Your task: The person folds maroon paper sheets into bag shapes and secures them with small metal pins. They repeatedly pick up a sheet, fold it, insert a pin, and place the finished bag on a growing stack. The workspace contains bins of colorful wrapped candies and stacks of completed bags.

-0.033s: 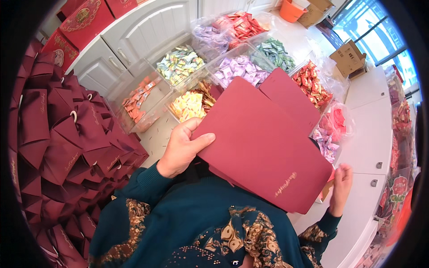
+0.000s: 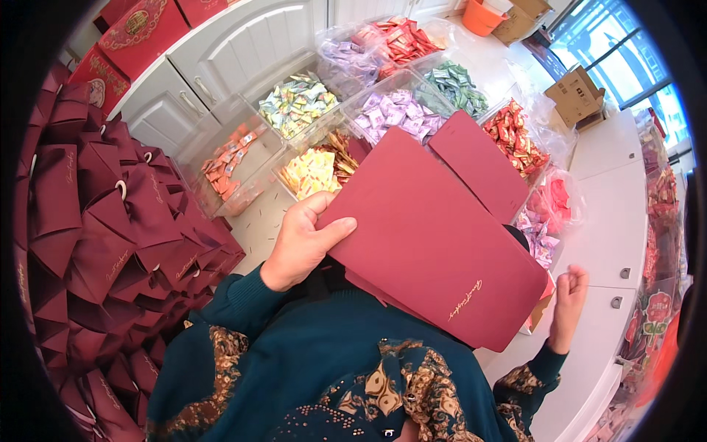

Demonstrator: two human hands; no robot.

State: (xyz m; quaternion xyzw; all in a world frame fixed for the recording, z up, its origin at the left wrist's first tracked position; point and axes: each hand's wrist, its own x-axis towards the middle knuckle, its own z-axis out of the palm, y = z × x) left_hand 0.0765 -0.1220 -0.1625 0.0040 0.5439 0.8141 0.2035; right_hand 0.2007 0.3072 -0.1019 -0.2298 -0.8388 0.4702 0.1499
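Observation:
A flat maroon cardboard box blank (image 2: 431, 243) with a line of gold script lies tilted in front of my body. My left hand (image 2: 303, 239) grips its left edge, thumb on top and fingers underneath. Another maroon layer shows below its near edge, and a maroon panel (image 2: 479, 166) extends beyond its far right side; I cannot tell whether they are separate pieces. Just off the blank's right corner is my right hand (image 2: 568, 306), empty, its fingers raised and slightly bent. Clear bins of wrapped sweets (image 2: 398, 114) stand beyond the blank.
Many folded maroon boxes (image 2: 110, 221) are piled at the left. White cabinets (image 2: 250, 44) line the back, with a white counter (image 2: 596, 221) at the right. An orange bucket (image 2: 482, 18) and cardboard cartons (image 2: 574, 96) stand farther off.
My right hand has shifted slightly right, away from the blank's corner. The blank has tilted a little, so its gold script shows more clearly. My left hand keeps its grip.

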